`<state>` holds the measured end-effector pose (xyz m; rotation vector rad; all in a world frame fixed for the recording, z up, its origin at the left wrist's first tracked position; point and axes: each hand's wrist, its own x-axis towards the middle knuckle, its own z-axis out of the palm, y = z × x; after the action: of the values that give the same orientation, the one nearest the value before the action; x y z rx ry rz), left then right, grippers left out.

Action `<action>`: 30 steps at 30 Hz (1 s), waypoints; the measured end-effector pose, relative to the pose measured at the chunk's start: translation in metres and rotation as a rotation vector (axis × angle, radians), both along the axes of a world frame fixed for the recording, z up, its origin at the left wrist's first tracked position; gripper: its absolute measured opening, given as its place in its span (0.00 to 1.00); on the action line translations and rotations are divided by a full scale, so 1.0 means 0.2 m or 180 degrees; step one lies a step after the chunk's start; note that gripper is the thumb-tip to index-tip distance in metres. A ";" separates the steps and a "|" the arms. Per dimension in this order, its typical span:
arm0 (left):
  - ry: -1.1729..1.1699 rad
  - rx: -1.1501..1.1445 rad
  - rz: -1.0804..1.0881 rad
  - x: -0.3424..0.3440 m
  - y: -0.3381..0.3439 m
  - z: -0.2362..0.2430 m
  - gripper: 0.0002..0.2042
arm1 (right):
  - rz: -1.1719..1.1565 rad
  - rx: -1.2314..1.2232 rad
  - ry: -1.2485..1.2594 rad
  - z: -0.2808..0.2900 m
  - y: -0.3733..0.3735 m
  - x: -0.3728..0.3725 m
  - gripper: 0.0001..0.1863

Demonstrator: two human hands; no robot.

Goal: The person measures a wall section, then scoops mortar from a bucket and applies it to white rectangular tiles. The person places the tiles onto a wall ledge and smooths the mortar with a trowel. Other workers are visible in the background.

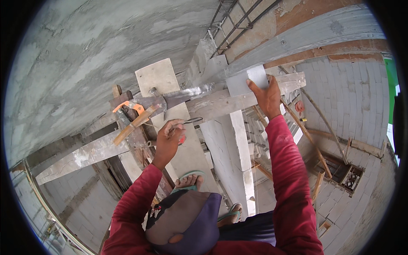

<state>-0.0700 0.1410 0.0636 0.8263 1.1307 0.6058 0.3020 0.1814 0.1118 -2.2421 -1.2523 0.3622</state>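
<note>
My right hand (267, 97) grips the edge of a pale grey, flat rectangular block (240, 83), thumb on its near face. That block rests against a long wooden plank (212, 107). Closer in and to the left, my left hand (169, 138) is closed around a small object with a dark loop (193, 120) and a red part; the fingers hide most of it. Just beyond this hand lie a hammer (138, 123) with a wooden handle and a handsaw (127, 105) with an orange handle, its blade pointing right along the plank.
I stand high up, feet on narrow boards (191, 157). A rough plastered wall (93, 46) rises at left. On the right, a long grey beam (306, 36) runs along brickwork. Below are a block wall (344, 93), slanting wooden poles (310, 136) and the lower level.
</note>
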 end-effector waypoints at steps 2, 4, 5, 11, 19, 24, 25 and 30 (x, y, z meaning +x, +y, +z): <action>-0.0030 -0.0006 -0.0035 0.04 0.03 0.02 0.12 | -0.0018 0.0089 0.0030 -0.06 0.04 -0.01 0.40; -0.0094 0.0038 -0.0033 0.12 0.09 0.03 0.12 | -0.0084 0.0115 0.0098 -0.09 0.07 -0.02 0.41; -0.0172 -0.0164 0.0011 0.18 0.14 0.02 0.12 | -0.0129 0.0103 0.0144 -0.10 0.09 -0.02 0.42; -0.0087 0.0656 -0.0636 0.60 0.73 -0.02 0.17 | -0.0082 0.0144 -0.0130 -0.12 0.12 -0.04 0.46; 0.0305 0.0916 -0.2000 1.01 1.15 0.04 0.32 | -0.0109 0.0464 0.0306 -0.24 0.13 -0.02 0.45; 0.0676 0.1142 -0.2596 1.01 1.27 0.01 0.34 | -0.0093 0.0558 0.0399 -0.31 0.12 -0.03 0.45; 0.0692 0.1176 -0.2571 1.01 1.28 0.00 0.33 | -0.0117 0.0526 0.0455 -0.33 0.12 -0.04 0.45; 0.0710 0.1419 -0.2382 1.04 1.28 -0.11 0.28 | -0.0167 0.0609 0.0648 -0.44 0.13 -0.06 0.45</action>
<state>0.1379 0.3970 0.0420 1.6307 0.7941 0.1282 0.2905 0.2068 0.0247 -2.0171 -1.0729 0.4208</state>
